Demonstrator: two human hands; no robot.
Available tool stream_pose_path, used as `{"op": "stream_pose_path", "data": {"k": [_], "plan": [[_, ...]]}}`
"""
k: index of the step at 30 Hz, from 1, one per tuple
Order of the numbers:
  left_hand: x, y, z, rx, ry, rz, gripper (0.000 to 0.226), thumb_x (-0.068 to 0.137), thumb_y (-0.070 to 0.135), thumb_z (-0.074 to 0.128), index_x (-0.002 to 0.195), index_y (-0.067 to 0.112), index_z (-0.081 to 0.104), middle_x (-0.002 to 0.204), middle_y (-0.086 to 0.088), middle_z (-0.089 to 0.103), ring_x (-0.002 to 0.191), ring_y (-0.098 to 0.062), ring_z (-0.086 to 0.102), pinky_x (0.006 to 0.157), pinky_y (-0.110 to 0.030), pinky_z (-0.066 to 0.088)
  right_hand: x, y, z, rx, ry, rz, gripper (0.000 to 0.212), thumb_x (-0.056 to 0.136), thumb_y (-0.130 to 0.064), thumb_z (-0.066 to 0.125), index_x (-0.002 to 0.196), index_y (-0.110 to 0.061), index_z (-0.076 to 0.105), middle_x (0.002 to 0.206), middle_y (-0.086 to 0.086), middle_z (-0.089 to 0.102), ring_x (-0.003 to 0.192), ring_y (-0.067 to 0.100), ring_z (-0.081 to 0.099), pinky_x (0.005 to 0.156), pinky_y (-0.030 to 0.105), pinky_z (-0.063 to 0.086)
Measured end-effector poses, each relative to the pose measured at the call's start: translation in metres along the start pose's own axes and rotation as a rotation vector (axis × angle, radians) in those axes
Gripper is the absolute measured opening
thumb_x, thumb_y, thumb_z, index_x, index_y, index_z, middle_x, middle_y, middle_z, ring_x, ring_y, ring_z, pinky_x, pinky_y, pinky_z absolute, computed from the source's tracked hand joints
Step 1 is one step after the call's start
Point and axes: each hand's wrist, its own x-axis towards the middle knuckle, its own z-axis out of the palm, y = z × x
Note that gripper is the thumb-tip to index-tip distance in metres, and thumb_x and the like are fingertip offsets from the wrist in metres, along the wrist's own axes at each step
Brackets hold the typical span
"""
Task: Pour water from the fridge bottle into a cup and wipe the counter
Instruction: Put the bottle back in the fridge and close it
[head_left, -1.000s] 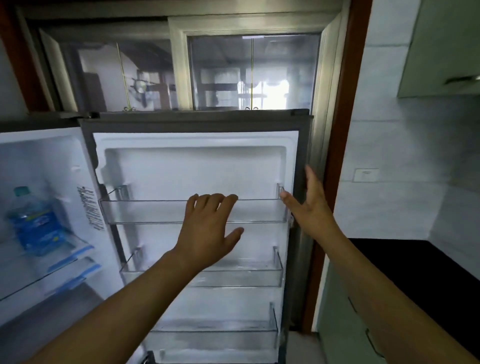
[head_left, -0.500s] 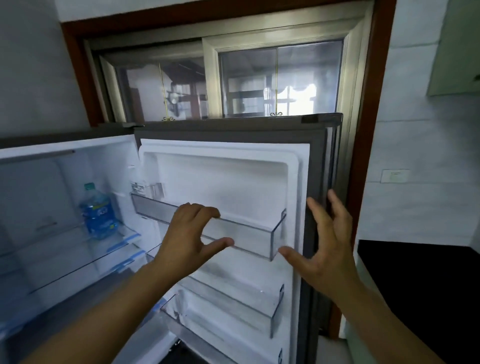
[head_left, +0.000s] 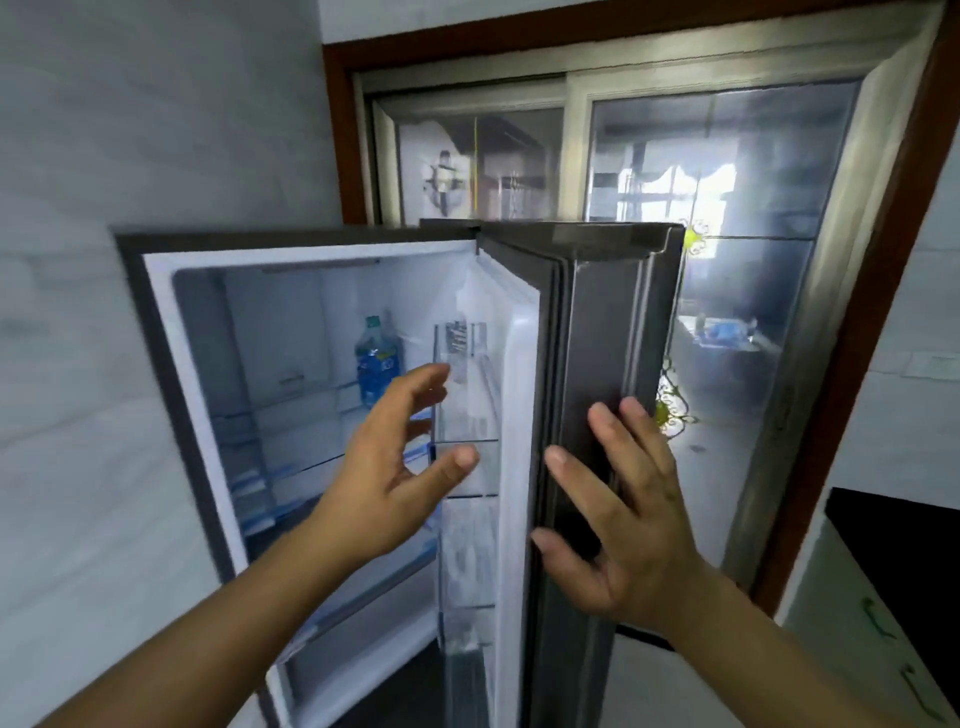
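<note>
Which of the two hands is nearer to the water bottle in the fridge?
The left hand. It reaches into the open fridge just below the blue-labelled water bottle, while the right hand is outside at the fridge door edge.

Brushed dark metal on the fridge door (head_left: 602, 364), glossy white plastic liner (head_left: 519, 415), clear plastic water bottle (head_left: 376, 358), glass shelves (head_left: 291, 410), varnished wooden window frame (head_left: 872, 312), glossy black worktop (head_left: 904, 545).

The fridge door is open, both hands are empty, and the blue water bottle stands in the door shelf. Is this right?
Not quite. In the head view the water bottle stands on a shelf inside the fridge, not in the door. The left hand and right hand are empty.
</note>
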Motion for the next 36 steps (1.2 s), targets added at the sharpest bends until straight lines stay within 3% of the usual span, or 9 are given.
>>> {"op": "stream_pose_path", "data": {"k": [2, 5, 8, 12, 17, 21, 24, 27, 36], "plan": [[-0.009, 0.007, -0.024, 0.049, -0.037, -0.021, 0.089, 0.080, 0.071, 0.061, 0.151, 0.027, 0.032, 0.151, 0.011, 0.042, 0.139, -0.005, 0.042, 0.113, -0.037, 0.041, 0.017, -0.029, 0.028, 0.061, 0.056, 0.016, 0.064, 0.089, -0.041, 0.059, 0.143, -0.016, 0.036, 0.161, 0.017, 0.020, 0.150, 0.036, 0.019, 0.118, 0.056, 0.023], [-0.021, 0.004, -0.057, 0.105, -0.040, -0.070, 0.097, 0.076, 0.068, 0.067, 0.154, 0.033, 0.024, 0.156, 0.015, 0.035, 0.142, -0.002, 0.034, 0.114, -0.032, 0.038, 0.039, -0.065, 0.067, 0.188, 0.075, 0.164, 0.068, 0.092, -0.039, 0.055, 0.146, -0.011, 0.026, 0.154, 0.026, 0.022, 0.149, 0.038, 0.019, 0.119, 0.051, 0.023], [-0.035, -0.004, -0.091, 0.198, 0.041, -0.143, 0.106, 0.072, 0.066, 0.075, 0.155, 0.039, 0.015, 0.157, 0.024, 0.026, 0.142, 0.006, 0.028, 0.114, -0.020, 0.030, 0.052, -0.092, 0.101, 0.375, -0.036, 0.303, 0.071, 0.098, -0.044, 0.047, 0.152, -0.006, 0.021, 0.158, 0.023, 0.023, 0.150, 0.033, 0.024, 0.121, 0.046, 0.026], [-0.043, -0.012, -0.117, 0.360, 0.127, -0.153, 0.110, 0.072, 0.055, 0.081, 0.151, 0.048, 0.005, 0.160, 0.025, 0.016, 0.143, 0.006, 0.020, 0.114, -0.021, 0.026, 0.063, -0.109, 0.139, 0.505, -0.179, 0.330, 0.068, 0.101, -0.046, 0.044, 0.155, -0.012, 0.019, 0.162, 0.012, 0.024, 0.150, 0.022, 0.025, 0.121, 0.037, 0.029], [-0.031, -0.039, -0.139, 0.508, 0.163, -0.204, 0.120, 0.077, 0.033, 0.084, 0.156, 0.035, -0.006, 0.166, 0.008, 0.010, 0.152, -0.017, 0.018, 0.116, -0.048, 0.037, 0.073, -0.104, 0.183, 0.381, -0.449, 0.224, 0.082, 0.092, -0.056, 0.053, 0.158, -0.029, 0.011, 0.166, 0.005, 0.006, 0.154, 0.025, 0.011, 0.116, 0.054, 0.034], [-0.025, -0.061, -0.148, 0.691, 0.207, -0.199, 0.125, 0.077, 0.036, 0.083, 0.156, 0.022, -0.013, 0.167, 0.005, -0.007, 0.152, -0.011, -0.004, 0.119, -0.034, 0.021, 0.076, -0.087, 0.214, 0.301, -0.584, 0.100, 0.093, 0.087, -0.062, 0.058, 0.158, -0.034, 0.006, 0.167, 0.008, -0.004, 0.154, 0.029, -0.001, 0.118, 0.060, 0.027], [-0.024, -0.079, -0.152, 0.760, 0.263, -0.196, 0.121, 0.079, 0.033, 0.082, 0.157, 0.014, -0.009, 0.167, -0.005, 0.003, 0.152, -0.017, 0.010, 0.115, -0.028, 0.024, 0.075, -0.075, 0.237, 0.255, -0.649, 0.123, 0.097, 0.085, -0.060, 0.063, 0.158, -0.037, 0.003, 0.166, 0.011, -0.011, 0.153, 0.031, -0.008, 0.120, 0.058, 0.019], [-0.023, -0.101, -0.152, 0.793, 0.352, -0.228, 0.110, 0.081, 0.022, 0.080, 0.157, 0.010, 0.001, 0.163, -0.015, 0.016, 0.148, -0.029, 0.026, 0.112, -0.033, 0.036, 0.073, -0.063, 0.262, 0.230, -0.703, 0.125, 0.098, 0.086, -0.057, 0.065, 0.157, -0.037, -0.001, 0.165, 0.011, -0.016, 0.152, 0.030, -0.014, 0.122, 0.056, 0.013], [-0.021, -0.139, -0.144, 1.013, 0.369, -0.326, 0.101, 0.081, 0.025, 0.081, 0.155, 0.016, 0.013, 0.163, -0.019, 0.011, 0.150, -0.037, 0.021, 0.107, -0.035, 0.033, 0.057, -0.063, 0.315, 0.128, -0.635, 0.116, 0.109, 0.072, -0.045, 0.083, 0.157, -0.024, 0.018, 0.162, 0.025, 0.007, 0.149, 0.042, 0.005, 0.112, 0.065, 0.021]]}}
